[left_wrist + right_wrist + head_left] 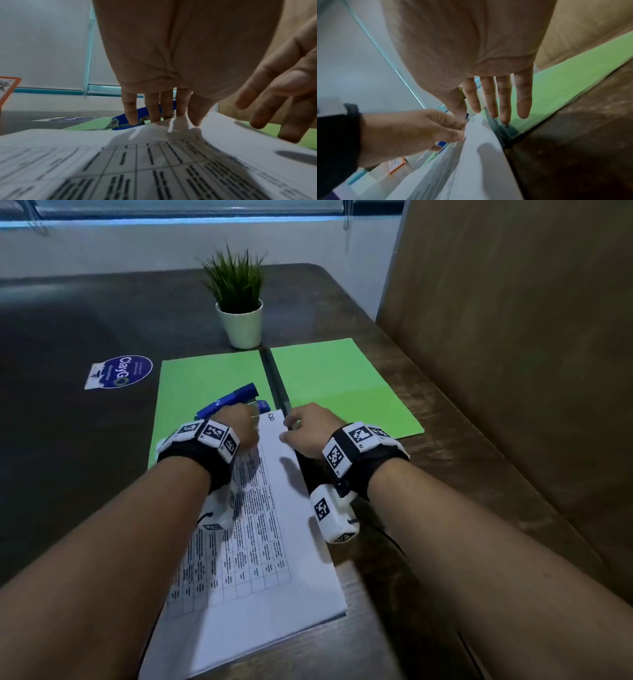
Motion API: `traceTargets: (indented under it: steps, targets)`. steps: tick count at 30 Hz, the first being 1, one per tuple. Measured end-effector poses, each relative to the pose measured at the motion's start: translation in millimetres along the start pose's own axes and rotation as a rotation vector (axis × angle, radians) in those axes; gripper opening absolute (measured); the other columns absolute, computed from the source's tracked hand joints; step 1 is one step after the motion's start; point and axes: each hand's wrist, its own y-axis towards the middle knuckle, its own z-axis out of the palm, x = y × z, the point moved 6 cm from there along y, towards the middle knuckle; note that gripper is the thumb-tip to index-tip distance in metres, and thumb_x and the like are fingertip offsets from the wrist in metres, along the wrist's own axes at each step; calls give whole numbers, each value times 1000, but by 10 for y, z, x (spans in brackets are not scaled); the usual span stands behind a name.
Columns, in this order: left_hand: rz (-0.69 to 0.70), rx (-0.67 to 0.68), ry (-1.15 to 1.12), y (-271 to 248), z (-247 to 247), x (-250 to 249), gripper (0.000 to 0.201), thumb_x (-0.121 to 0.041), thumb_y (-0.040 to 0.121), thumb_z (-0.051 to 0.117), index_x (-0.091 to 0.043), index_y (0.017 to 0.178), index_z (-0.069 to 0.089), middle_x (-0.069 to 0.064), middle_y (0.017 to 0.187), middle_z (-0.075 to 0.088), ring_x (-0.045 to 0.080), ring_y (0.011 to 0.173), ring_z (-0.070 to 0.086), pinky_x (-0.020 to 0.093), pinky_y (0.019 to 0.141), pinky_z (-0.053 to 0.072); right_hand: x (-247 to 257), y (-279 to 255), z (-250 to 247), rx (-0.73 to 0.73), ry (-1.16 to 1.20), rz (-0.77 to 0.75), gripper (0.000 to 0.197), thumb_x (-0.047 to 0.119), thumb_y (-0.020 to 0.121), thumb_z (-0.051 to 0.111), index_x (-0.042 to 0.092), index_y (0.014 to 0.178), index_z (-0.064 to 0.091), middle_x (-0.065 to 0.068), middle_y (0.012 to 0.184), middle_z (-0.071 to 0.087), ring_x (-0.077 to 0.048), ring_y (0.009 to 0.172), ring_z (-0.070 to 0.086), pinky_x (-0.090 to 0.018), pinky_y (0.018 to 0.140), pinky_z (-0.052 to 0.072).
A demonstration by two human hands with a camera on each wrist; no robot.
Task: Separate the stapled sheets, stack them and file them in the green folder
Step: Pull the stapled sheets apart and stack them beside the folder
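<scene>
A stack of printed sheets [274, 542] lies lengthwise before me, its far end over the open green folder [335, 378]. My left hand [251, 419] is at the stack's far left corner. In the left wrist view my left hand [171, 119] pinches the far edge of the sheets [154, 162], fingers behind and thumb on top, so the top sheet bows up. My right hand [291, 426] is at the far right corner. In the right wrist view my right hand [496, 112] has straight fingers reaching to the folder's spine beside the sheets [479, 169]. A blue stapler [229, 402] lies on the folder's left leaf.
A potted plant [239, 313] stands just behind the folder. A blue round sticker [120, 371] lies flat to the left on the dark table [68, 440]. A brown partition [513, 337] walls off the right side. An orange-edged card [8, 86] shows far left.
</scene>
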Motion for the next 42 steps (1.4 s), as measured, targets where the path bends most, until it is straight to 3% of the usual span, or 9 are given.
traceTargets:
  steps: [4, 9, 12, 16, 22, 27, 32, 35, 42]
  targets:
    - [9, 114, 134, 142, 83, 27, 31, -36, 96, 62, -6, 104, 65, 9, 105, 67, 29, 95, 63, 34, 78, 50, -68, 142, 110, 51, -37, 32, 36, 25, 92, 64, 10, 125, 62, -9, 124, 65, -28, 110, 63, -38, 96, 52]
    - [0, 62, 94, 105, 13, 91, 39, -45, 83, 77, -11, 72, 60, 7, 84, 63, 29, 85, 61, 33, 67, 42, -167, 152, 116, 63, -34, 26, 33, 29, 90, 66, 14, 119, 64, -7, 122, 66, -27, 107, 63, -39, 94, 53]
    - [-18, 106, -24, 61, 34, 83, 34, -38, 83, 79, -6, 92, 71, 10, 94, 71, 29, 88, 63, 30, 69, 42, -214, 113, 118, 85, -2, 23, 35, 29, 91, 66, 16, 124, 63, -5, 126, 65, -26, 110, 62, -39, 96, 52]
    - [-65, 147, -124, 22, 25, 75, 36, -30, 85, 78, -8, 112, 67, 6, 101, 67, 24, 88, 58, 30, 74, 42, -255, 116, 124, 109, 38, 41, 44, 32, 91, 67, 18, 131, 58, -5, 131, 63, -25, 113, 61, -37, 97, 50]
    - [3, 159, -305, -59, 19, 24, 17, -17, 95, 61, -8, 108, 64, 9, 104, 65, 25, 90, 59, 27, 65, 42, -331, 128, 125, 84, 126, 72, 46, 30, 91, 67, 16, 134, 57, -6, 125, 67, -25, 104, 66, -39, 95, 52]
    - [51, 158, -491, -203, -12, -148, 13, -10, 97, 57, -2, 102, 65, 19, 104, 69, 34, 98, 64, 42, 86, 52, -357, 3, 102, 90, 224, 73, 37, 27, 95, 61, 13, 129, 62, -11, 121, 68, -24, 94, 64, -30, 82, 49]
    - [90, 160, -635, -269, -73, -458, 8, -6, 96, 59, -6, 97, 67, 17, 102, 72, 23, 85, 61, 35, 82, 50, -540, -226, 62, 117, 407, 123, 25, 17, 96, 55, 0, 109, 69, -22, 114, 69, -26, 87, 62, -33, 76, 45]
    - [110, 206, -642, -334, 45, -668, 9, -9, 97, 59, -7, 99, 67, 14, 97, 72, 23, 83, 61, 34, 80, 50, -772, -354, 53, 122, 464, 177, 24, 18, 97, 55, 4, 109, 70, -23, 112, 70, -35, 93, 68, -36, 80, 48]
    - [257, 286, -538, -278, 304, -897, 15, -17, 100, 49, -19, 109, 61, 0, 93, 65, 19, 85, 61, 32, 77, 49, -1215, -441, 109, 51, 674, 228, 21, 10, 100, 51, 17, 100, 70, -9, 109, 74, -28, 103, 69, -46, 98, 52]
